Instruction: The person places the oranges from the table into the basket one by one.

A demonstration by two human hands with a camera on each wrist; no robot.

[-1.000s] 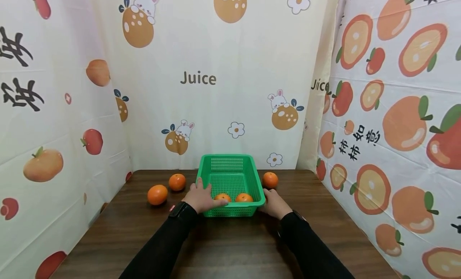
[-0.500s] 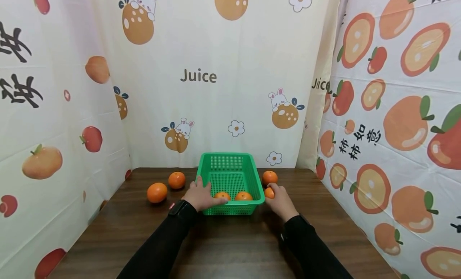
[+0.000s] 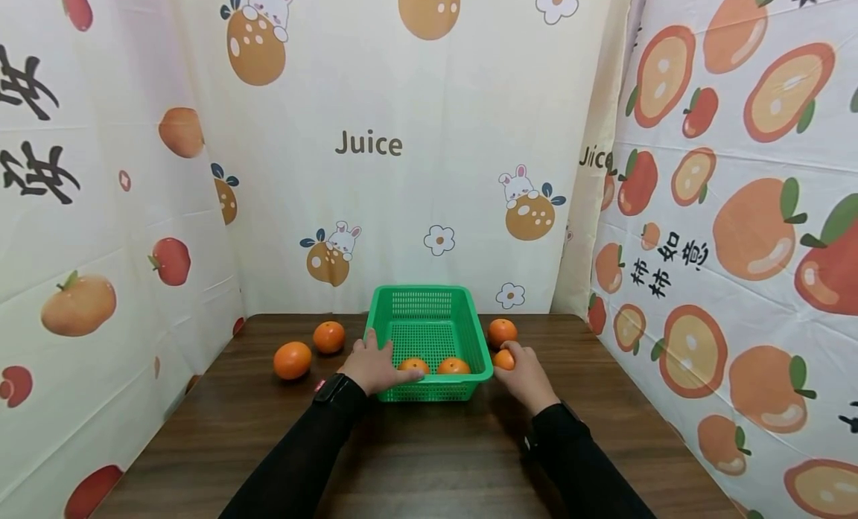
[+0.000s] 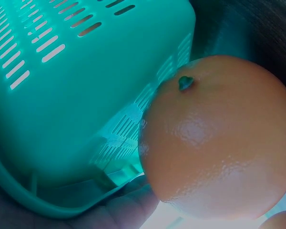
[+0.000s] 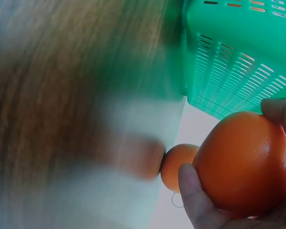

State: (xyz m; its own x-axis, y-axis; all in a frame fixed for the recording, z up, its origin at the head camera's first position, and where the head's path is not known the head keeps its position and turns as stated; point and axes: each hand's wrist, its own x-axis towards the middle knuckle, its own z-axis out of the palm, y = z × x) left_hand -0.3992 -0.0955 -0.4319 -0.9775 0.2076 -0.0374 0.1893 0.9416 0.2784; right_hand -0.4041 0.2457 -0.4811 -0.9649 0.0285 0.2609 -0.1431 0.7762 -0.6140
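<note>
My right hand (image 3: 526, 377) pinches an orange (image 3: 504, 360) beside the right wall of the green plastic basket (image 3: 479, 340). The right wrist view shows this held orange (image 5: 245, 164) between thumb and fingers. My left hand (image 3: 372, 366) lies spread over the basket's front left corner, its thumb along the front rim. Close under that hand, the left wrist view shows an orange (image 4: 219, 138) with a green stem button, beside the basket (image 4: 86, 124). Inside, near the front wall, sit two oranges, the left one (image 3: 413, 365) and the right one (image 3: 453, 366).
Two oranges, a nearer one (image 3: 292, 360) and a farther one (image 3: 329, 337), rest left of the basket. Another orange (image 3: 502, 333) stands behind my right hand. The dark wooden table (image 3: 429, 459) is bounded by printed cloth (image 3: 429, 184) at the back and sides.
My right hand has moved slightly right, and the orange in its fingers has come into view from behind the basket's edge. My left hand and the basket stay put.
</note>
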